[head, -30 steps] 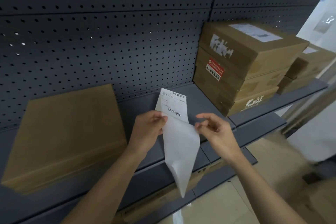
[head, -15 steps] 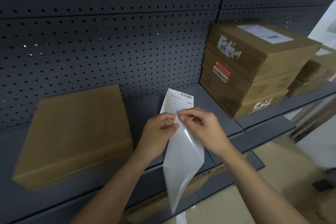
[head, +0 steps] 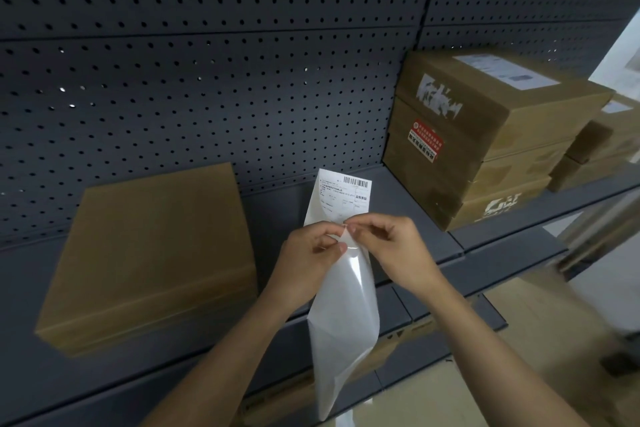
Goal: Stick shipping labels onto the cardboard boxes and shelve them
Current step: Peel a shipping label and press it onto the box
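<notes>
A: Where is the shipping label [head: 346, 196]?

B: In front of the shelf [head: 277, 208], held upright between both hands; its printed top, with the barcode, stands above the fingers; the glossy backing sheet [head: 343, 322] hangs below them, down past the shelf's front edge.

A: And the grip?

B: The left hand [head: 310, 253] pinches the paper from the left with thumb and curled fingers; the right hand [head: 393, 246] pinches it from the right; their fingertips meet near the middle of the sheet; which layer each one has, I cannot tell.

A: The boxes?

B: A plain cardboard box [head: 149, 253] lies flat toward the shelf's left end, close against the perforated back panel [head: 207, 97]; a stack of cardboard boxes [head: 485, 156] sits at the shelf's right end, back against the same panel, with a white label [head: 507, 74] on its top face and a red sticker [head: 425, 139] on its side; a further stack [head: 595, 149] sits just beyond it, on the shelf's next section.
</notes>
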